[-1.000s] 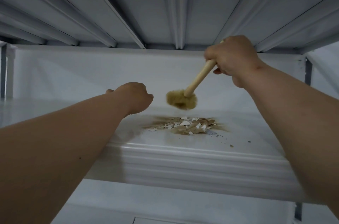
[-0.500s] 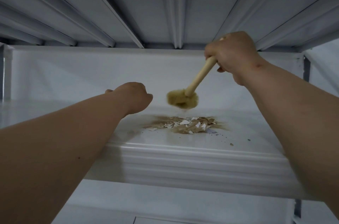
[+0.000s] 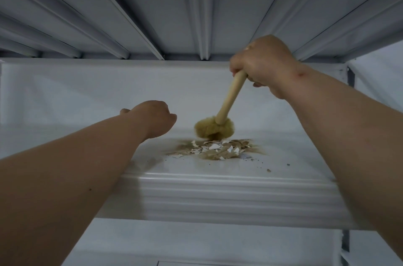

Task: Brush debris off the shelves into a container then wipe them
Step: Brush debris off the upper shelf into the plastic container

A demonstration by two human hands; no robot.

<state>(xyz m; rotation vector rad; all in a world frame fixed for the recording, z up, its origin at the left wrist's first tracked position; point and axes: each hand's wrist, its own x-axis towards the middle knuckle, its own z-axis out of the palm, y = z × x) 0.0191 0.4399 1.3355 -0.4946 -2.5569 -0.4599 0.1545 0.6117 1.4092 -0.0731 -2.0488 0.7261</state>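
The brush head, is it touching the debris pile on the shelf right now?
Touching. The head view shows the bristles of the brush head meeting the far edge of the debris pile with no gap, while the right hand grips the handle.

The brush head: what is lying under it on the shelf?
Under the brush head lies the back edge of the debris pile, brown dust and white flakes, on the white shelf. Whatever sits directly beneath the bristles is hidden.

White shelf (image 3: 218,191), tan brush (image 3: 214,129), brown-white debris (image 3: 218,149).
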